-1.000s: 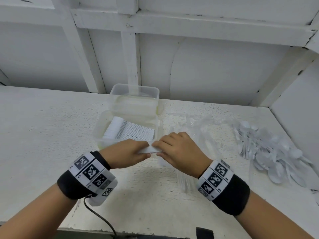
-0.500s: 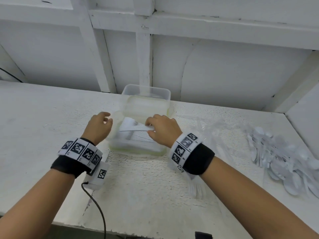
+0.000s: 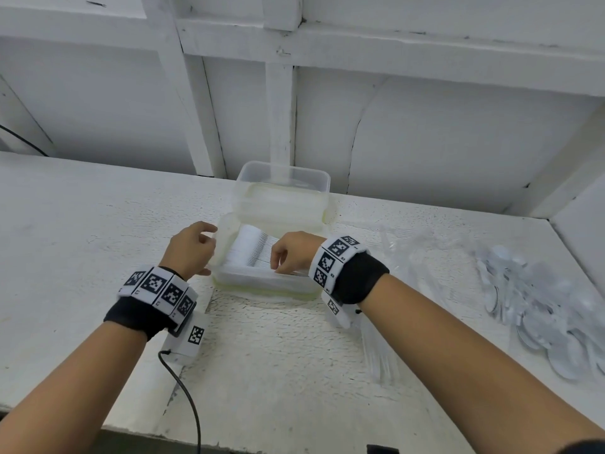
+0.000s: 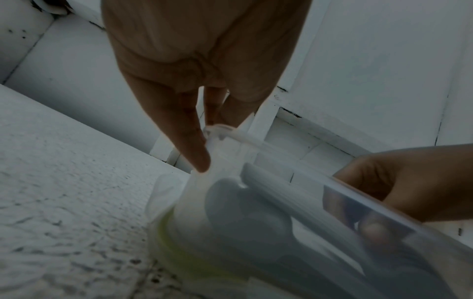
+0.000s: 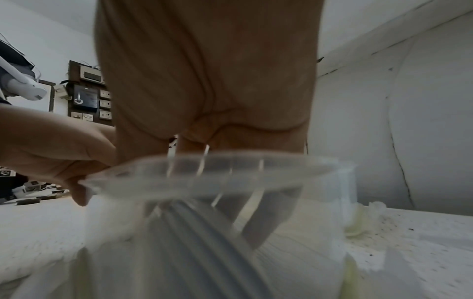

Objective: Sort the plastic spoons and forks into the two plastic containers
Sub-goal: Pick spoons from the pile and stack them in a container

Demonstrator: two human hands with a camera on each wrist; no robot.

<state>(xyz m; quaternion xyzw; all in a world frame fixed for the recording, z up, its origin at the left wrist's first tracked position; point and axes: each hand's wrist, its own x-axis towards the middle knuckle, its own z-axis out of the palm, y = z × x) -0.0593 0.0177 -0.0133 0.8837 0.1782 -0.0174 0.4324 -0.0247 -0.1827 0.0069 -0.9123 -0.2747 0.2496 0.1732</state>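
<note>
Two clear plastic containers stand mid-table, the near container (image 3: pixel 262 285) in front of the far container (image 3: pixel 284 176). A stack of white forks (image 3: pixel 250 253) lies in the near one. My right hand (image 3: pixel 288 258) reaches into it from the right, fingers curled down on a bundle of forks at its right side. The left wrist view shows the right hand (image 4: pixel 409 182) through the clear wall, gripping the bundle. My left hand (image 3: pixel 196 247) holds the near container's left rim (image 4: pixel 220 129). White spoons (image 3: pixel 537 299) lie heaped at the far right.
Crumpled clear plastic wrap (image 3: pixel 412 253) lies right of the containers. A few clear forks (image 3: pixel 381 358) lie under my right forearm. A white wall with posts (image 3: pixel 278 119) rises right behind the far container. A black cable (image 3: pixel 186 398) trails off the front edge.
Both hands moved from the table's front to the near container. The right hand carried the fork bundle into it. The left hand let go of the bundle and took the container's left rim.
</note>
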